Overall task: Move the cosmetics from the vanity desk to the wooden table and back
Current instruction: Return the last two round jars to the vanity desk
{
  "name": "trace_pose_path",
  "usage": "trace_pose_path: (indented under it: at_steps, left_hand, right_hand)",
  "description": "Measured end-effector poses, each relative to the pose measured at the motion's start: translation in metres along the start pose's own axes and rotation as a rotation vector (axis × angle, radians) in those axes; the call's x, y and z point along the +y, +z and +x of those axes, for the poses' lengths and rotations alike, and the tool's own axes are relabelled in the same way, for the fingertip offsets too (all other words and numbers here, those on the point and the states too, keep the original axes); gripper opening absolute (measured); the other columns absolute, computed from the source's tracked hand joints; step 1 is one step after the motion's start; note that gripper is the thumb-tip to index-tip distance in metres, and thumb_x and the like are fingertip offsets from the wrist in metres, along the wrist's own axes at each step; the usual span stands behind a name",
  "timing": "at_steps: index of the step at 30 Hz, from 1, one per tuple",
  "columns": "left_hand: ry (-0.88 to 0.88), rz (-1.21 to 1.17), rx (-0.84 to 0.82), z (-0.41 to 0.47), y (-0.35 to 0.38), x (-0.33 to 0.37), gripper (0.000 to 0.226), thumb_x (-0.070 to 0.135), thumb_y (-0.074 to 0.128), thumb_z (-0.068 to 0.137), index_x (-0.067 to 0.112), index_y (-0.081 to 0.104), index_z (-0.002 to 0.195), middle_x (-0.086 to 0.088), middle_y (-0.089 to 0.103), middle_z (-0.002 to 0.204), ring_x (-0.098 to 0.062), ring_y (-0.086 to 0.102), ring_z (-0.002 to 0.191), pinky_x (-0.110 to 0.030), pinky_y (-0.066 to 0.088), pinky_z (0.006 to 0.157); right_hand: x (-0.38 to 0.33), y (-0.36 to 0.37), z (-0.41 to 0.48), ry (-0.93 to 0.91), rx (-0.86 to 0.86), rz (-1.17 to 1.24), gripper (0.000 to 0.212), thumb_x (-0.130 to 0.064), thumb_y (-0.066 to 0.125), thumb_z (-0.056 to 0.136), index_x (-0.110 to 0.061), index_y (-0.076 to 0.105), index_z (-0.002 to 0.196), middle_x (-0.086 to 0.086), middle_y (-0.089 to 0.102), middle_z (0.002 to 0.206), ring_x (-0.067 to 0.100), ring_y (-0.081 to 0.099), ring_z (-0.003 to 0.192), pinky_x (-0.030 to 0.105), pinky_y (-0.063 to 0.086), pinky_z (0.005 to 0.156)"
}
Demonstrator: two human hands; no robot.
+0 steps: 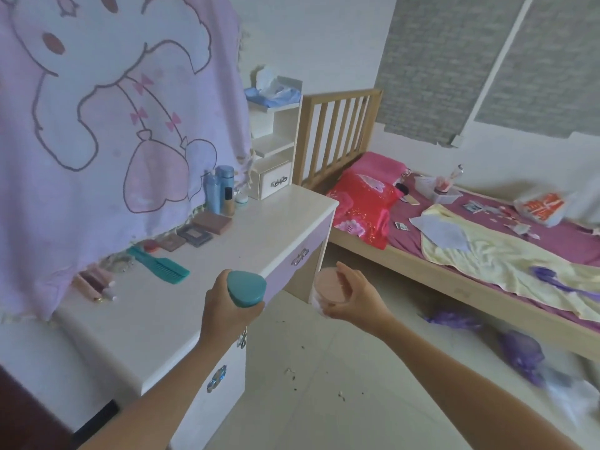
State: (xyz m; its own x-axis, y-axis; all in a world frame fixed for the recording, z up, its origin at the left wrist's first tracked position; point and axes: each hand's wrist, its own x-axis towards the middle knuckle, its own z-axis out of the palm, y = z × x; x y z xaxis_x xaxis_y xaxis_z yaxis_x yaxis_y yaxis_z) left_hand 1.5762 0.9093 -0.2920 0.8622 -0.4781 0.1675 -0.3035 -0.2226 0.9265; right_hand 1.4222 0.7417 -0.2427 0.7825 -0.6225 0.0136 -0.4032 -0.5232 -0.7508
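Just by the vanity desk edge, left hand tight around teal container, right hand around pink jar.

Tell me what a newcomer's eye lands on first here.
The big pink cartoon blanket hanging over the desk fills the left side. Front and centre, the left hand grips a teal case and the right hand holds a pink jar, both by the desk's front edge. At right, a red pillow lies on the cluttered bed.
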Motion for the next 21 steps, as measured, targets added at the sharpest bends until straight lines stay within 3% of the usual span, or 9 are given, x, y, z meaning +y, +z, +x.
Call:
trace_pose_path:
  at_steps: [7, 9, 11, 15, 19, 21]
  left_hand:
    - [-0.014, -0.066, -0.038, 0.073, 0.107, 0.035, 0.065, 0.022, 0.080, 0.051, 0.021, 0.040, 0.103, 0.009, 0.051, 0.089, -0.020, 0.050, 0.088, -0.016, 0.041, 0.059]
    - [-0.034, -0.092, -0.031, 0.094, 0.135, 0.045, 0.065, 0.028, 0.072, 0.046, 0.022, 0.041, 0.103, 0.009, 0.052, 0.090, -0.020, 0.051, 0.089, -0.022, 0.044, 0.063]
    - [-0.050, -0.100, -0.008, 0.114, 0.158, 0.051, 0.065, 0.029, 0.071, 0.047, 0.021, 0.041, 0.104, 0.004, 0.053, 0.095, -0.023, 0.052, 0.093, -0.028, 0.046, 0.072]
    - [-0.098, -0.099, 0.073, 0.147, 0.186, 0.054, 0.067, 0.025, 0.077, 0.052, 0.019, 0.041, 0.109, 0.002, 0.052, 0.100, -0.023, 0.051, 0.096, -0.033, 0.046, 0.079]
    - [-0.184, -0.076, 0.133, 0.175, 0.193, 0.036, 0.068, 0.025, 0.073, 0.049, 0.024, 0.037, 0.107, 0.000, 0.051, 0.102, -0.021, 0.050, 0.093, -0.030, 0.043, 0.076]
    - [-0.216, -0.065, 0.181, 0.191, 0.191, 0.020, 0.065, 0.011, 0.079, 0.058, 0.023, 0.037, 0.107, -0.001, 0.052, 0.102, -0.023, 0.051, 0.092, -0.028, 0.041, 0.074]
  right_hand:
    - [0.072, -0.072, 0.093, -0.035, 0.014, -0.063, 0.084, -0.022, 0.077, 0.070, -0.013, 0.031, 0.140, -0.007, 0.041, 0.115, 0.006, 0.044, 0.097, 0.004, 0.033, 0.069]
    - [0.088, -0.093, 0.123, -0.051, -0.003, -0.072, 0.084, -0.024, 0.076, 0.070, -0.012, 0.031, 0.140, -0.005, 0.042, 0.114, 0.007, 0.045, 0.096, 0.008, 0.033, 0.073]
    - [0.100, -0.110, 0.153, -0.077, -0.017, -0.090, 0.081, -0.024, 0.076, 0.070, -0.013, 0.033, 0.138, -0.004, 0.044, 0.108, 0.004, 0.047, 0.087, 0.006, 0.036, 0.068]
    - [0.114, -0.127, 0.211, -0.123, -0.033, -0.086, 0.060, -0.026, 0.076, 0.069, -0.018, 0.046, 0.120, -0.010, 0.045, 0.090, 0.003, 0.045, 0.074, 0.007, 0.038, 0.061]
    - [0.120, -0.111, 0.265, -0.178, -0.115, -0.075, 0.087, -0.040, 0.073, 0.059, -0.013, 0.039, 0.134, -0.002, 0.049, 0.106, 0.001, 0.047, 0.083, 0.006, 0.037, 0.066]
    - [0.119, -0.096, 0.291, -0.195, -0.167, -0.074, 0.085, -0.031, 0.077, 0.065, -0.012, 0.035, 0.136, -0.003, 0.045, 0.110, 0.005, 0.045, 0.090, 0.006, 0.035, 0.070]
